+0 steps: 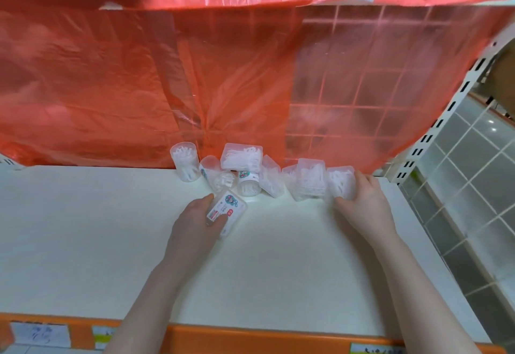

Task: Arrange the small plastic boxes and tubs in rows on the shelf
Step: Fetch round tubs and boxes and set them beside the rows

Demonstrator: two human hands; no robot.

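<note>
Upright tub at cluster's left; two more tubs tumbled beside it. Left hand grips labelled box on shelf — roughly six boxes total. Right hand curls round rightmost box.

Red plastic sheet hangs over a wire grid; grey tiled floor lies right.

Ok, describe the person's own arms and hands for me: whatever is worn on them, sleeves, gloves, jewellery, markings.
Both arms come up from the bottom edge with bare forearms; no sleeve shows in the frame. The left hand and the right hand are ungloved. No ring, watch, bracelet or band can be seen on either hand or wrist, and no markings show. The picture is slightly soft, so very fine details could be missed.
</note>
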